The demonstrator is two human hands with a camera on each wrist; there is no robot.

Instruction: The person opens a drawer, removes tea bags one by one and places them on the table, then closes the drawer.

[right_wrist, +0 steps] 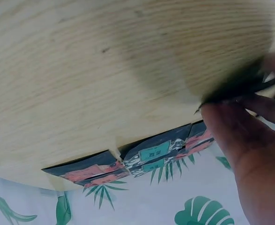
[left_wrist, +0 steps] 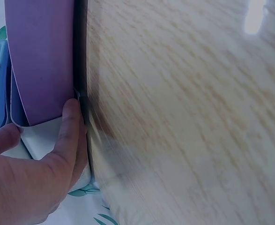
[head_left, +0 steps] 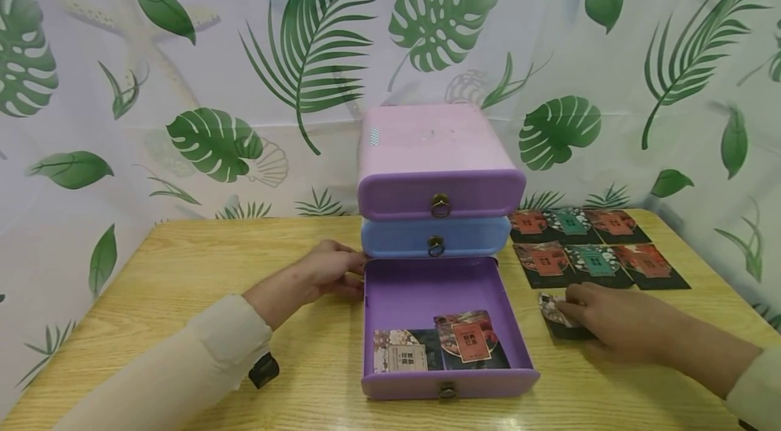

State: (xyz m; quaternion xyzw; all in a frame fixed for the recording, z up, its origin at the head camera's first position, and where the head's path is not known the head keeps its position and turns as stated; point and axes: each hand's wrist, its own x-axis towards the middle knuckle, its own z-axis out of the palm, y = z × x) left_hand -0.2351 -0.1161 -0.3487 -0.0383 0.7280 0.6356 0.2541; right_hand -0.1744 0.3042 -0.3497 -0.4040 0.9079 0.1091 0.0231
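Note:
A stacked drawer unit (head_left: 436, 139) stands in the middle of the head view, its purple bottom drawer (head_left: 451, 385) pulled out. Inside that drawer lie two tea packets, a pale-flowered one (head_left: 399, 352) and a red-labelled one (head_left: 471, 341) overlapping its edge. My left hand (head_left: 332, 268) rests on the unit's left side near the bottom drawer; its fingers (left_wrist: 68, 126) lie fairly straight along the white casing (left_wrist: 41, 138). To the right of the drawer, my right hand (head_left: 616, 319) pinches a dark, pale-flowered tea packet (head_left: 552, 309) close over the table.
Several tea packets lie in two rows at the back right, including a green-labelled one (head_left: 594, 263) and a red-labelled one (head_left: 649, 265). The blue middle drawer (head_left: 396, 239) and purple top drawer (head_left: 396, 197) are closed. A leaf-patterned cloth (head_left: 342, 17) hangs behind the wooden table (head_left: 201, 255).

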